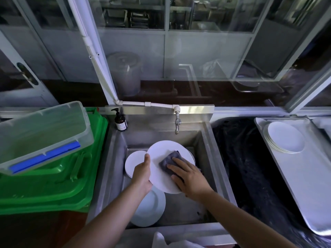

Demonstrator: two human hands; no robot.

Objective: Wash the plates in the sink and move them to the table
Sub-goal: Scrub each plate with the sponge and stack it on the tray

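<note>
- Left hand (pixel 142 173) grips plate (pixel 157 169) over sink (pixel 211 158); right hand (pixel 188 174) presses cloth (pixel 170 159) on it, fingers flat.
- Approx 2 plates left in sink: 1 (pixel 133 162) behind, 1 (pixel 152 210) in front.
- Washed stack (pixel 284 136) on tray (pixel 304 185), right of sink.

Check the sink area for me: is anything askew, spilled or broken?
One thing: the clear plastic storage box with a blue latch sits tilted on the green plastic crates left of the steel sink, overhanging them. No visible spill or breakage.
</note>
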